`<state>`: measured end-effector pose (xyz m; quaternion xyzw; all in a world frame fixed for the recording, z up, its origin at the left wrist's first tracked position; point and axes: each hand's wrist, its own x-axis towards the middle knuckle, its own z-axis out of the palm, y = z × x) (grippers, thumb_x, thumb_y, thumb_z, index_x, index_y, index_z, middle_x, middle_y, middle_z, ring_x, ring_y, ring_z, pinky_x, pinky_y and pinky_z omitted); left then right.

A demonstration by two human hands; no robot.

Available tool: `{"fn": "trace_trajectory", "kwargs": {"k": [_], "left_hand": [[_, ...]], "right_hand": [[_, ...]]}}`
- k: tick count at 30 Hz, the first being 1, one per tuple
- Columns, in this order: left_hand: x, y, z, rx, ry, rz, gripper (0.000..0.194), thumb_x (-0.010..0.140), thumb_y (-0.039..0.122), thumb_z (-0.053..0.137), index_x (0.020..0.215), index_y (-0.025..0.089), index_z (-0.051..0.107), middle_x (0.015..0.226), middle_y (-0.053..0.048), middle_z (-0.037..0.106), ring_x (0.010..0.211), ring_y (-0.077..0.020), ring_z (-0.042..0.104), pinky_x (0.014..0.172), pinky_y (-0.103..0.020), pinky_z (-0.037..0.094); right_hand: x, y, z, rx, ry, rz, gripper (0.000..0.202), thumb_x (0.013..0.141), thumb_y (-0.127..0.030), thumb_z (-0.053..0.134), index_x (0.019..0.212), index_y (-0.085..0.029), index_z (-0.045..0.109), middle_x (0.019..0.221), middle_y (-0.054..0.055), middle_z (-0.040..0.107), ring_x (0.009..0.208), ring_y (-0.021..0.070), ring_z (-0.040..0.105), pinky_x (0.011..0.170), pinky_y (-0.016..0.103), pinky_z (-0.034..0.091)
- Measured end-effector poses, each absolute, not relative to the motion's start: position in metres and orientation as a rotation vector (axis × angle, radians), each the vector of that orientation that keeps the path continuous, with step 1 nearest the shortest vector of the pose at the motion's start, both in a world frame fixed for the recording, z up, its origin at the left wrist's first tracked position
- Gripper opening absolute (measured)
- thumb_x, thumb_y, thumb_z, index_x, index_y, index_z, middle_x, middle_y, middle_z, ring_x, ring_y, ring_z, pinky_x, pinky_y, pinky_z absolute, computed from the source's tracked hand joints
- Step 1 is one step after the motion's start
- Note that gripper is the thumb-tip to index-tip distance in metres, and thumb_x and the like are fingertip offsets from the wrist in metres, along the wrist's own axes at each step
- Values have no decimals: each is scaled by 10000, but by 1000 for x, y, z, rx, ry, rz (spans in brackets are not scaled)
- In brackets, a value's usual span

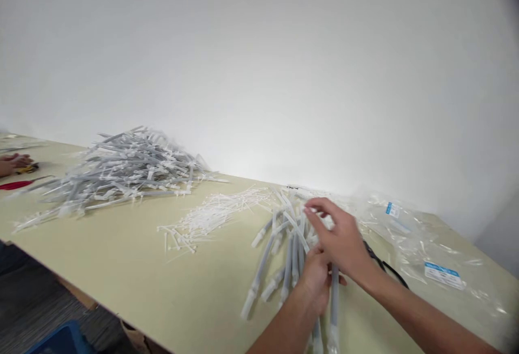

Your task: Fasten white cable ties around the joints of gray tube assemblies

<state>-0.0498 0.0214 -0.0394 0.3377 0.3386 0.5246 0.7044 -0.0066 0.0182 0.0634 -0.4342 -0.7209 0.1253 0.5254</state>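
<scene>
A plain white wall (259, 62) rose behind a pale yellow-green surface (133, 262). Near its front edge, right of centre, lay a loose bunch of grey flexible tubes with translucent white end fittings (288, 256), spread in several directions. The person's left hand (317, 278) was curled around part of this bunch. Above it, the right hand (340, 235) had thumb and forefinger close together beside the upper tube ends; whether they pinched anything could not be told. Left of the bunch lay a scattered pile of thin white plastic cable ties (214, 211), and farther left a large heap of similar grey tubes (138, 165). To the right, clear plastic bags with blue-and-white labels (409, 246) lay near a black curved handle (395, 274), partly hidden by the right forearm. At the far left, a co-worker's hands (16, 161) rested on the surface.
</scene>
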Motion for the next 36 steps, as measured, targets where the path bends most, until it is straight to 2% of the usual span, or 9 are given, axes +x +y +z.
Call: {"fn": "trace_trajectory", "kwargs": {"k": [2,5,8,11,16,20,26,32,36], "left_hand": [[-51,25,-41,722,679,1138,286,701,330,627,942,186,577,921,-48,630,530,-95,525,430,-206,382],[-52,28,-42,702,637,1121,327,696,332,647,988,204,577,1078,-44,593,538,-70,524,437,-200,391],[-52,28,-40,690,624,1109,312,706,329,653,986,216,576,1108,-34,584,535,-61,520,451,-204,400],[-52,28,-37,670,606,1108,319,724,314,656,1016,221,567,1099,-37,587,532,-60,519,458,-211,403],[-53,25,-33,672,606,1130,364,739,299,670,1073,218,550,1046,-43,580,547,-65,522,473,-217,408],[-51,21,-28,766,612,1139,404,754,312,668,1125,209,544,1007,-47,567,551,-65,514,489,-219,405],[-46,15,-21,998,774,1157,635,733,308,688,1305,226,427,965,-37,549,530,-62,499,490,-223,401],[-38,8,-24,1120,838,1145,850,660,288,751,1374,269,291,910,0,512,547,-64,494,486,-207,391],[-34,4,-25,1111,820,1071,745,659,339,746,1314,244,407,920,-11,513,536,-62,465,462,-207,368]], "right_hand": [[37,4,52,-1143,-1527,360,169,824,-360,566,917,-240,639,913,40,683,819,218,616,711,325,449],[80,-14,29,-1199,-1290,481,266,772,-404,633,981,-239,630,1018,67,682,917,250,626,793,366,468],[100,-24,4,-1204,-1128,608,371,732,-431,671,1041,-236,610,1112,82,657,971,263,623,855,390,471],[107,-23,-15,-1237,-1001,679,389,744,-454,653,1058,-230,595,1123,84,650,899,246,649,828,386,487],[109,-15,-35,-1209,-948,764,447,736,-429,680,1103,-220,534,1012,84,677,693,192,634,677,349,493],[106,-17,-40,-1196,-1011,803,391,750,-425,666,1056,-201,573,942,78,683,657,176,584,622,325,457],[112,-17,-36,-1280,-968,831,349,742,-418,668,990,-172,662,588,2,593,589,175,500,579,312,401],[120,-14,-36,-1169,-960,999,260,749,-385,663,907,-180,696,585,-14,545,547,145,458,547,286,364],[119,-13,-39,-1117,-1020,1098,228,775,-372,646,904,-189,690,593,-23,518,524,124,440,534,271,344]]}}
